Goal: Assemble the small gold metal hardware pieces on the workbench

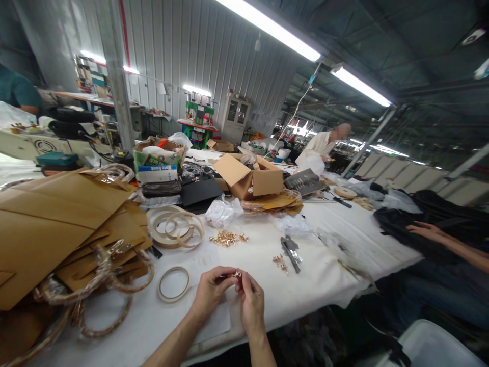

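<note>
Near the front edge of the white-covered table (275, 300), my left hand (212, 289) and my right hand (251, 299) meet with fingertips pinched together. Between them is a small shiny metal fitting (237, 275), gold-toned and partly covered by the fingers. Beyond my hands lies a pile of small gold metal fittings (226, 238). A smaller group of similar fittings (280, 263) sits to the right, beside a dark hand tool (291, 253) whose kind I cannot make out. Left of my left hand, a roll of tape (173, 284) lies flat.
Brown bag panels (64, 204) with plastic-wrapped ring handles (103, 316) crowd the left. Rolls of pale strip (175, 227), crumpled plastic (223, 211) and an open cardboard box (252, 176) stand farther back. At right, another person's hand (426, 231) rests on black material.
</note>
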`<move>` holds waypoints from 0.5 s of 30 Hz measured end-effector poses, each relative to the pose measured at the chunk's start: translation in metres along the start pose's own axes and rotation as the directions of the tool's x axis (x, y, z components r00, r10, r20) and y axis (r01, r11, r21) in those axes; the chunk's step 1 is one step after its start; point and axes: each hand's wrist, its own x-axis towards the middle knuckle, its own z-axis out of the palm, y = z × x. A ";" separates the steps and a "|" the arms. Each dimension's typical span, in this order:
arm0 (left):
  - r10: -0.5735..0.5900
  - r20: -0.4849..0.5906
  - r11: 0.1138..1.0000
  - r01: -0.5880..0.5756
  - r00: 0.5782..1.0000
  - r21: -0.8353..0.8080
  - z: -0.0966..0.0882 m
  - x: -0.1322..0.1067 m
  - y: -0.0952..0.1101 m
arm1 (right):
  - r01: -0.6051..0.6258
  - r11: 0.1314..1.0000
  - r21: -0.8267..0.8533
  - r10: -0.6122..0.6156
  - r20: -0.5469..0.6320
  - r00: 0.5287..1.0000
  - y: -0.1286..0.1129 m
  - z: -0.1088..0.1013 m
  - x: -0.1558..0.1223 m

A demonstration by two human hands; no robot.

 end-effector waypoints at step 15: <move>0.093 0.008 0.974 -0.092 0.996 0.205 -0.003 -0.003 0.002 | 0.084 0.948 -0.306 -0.079 0.030 0.996 0.007 -0.002 0.001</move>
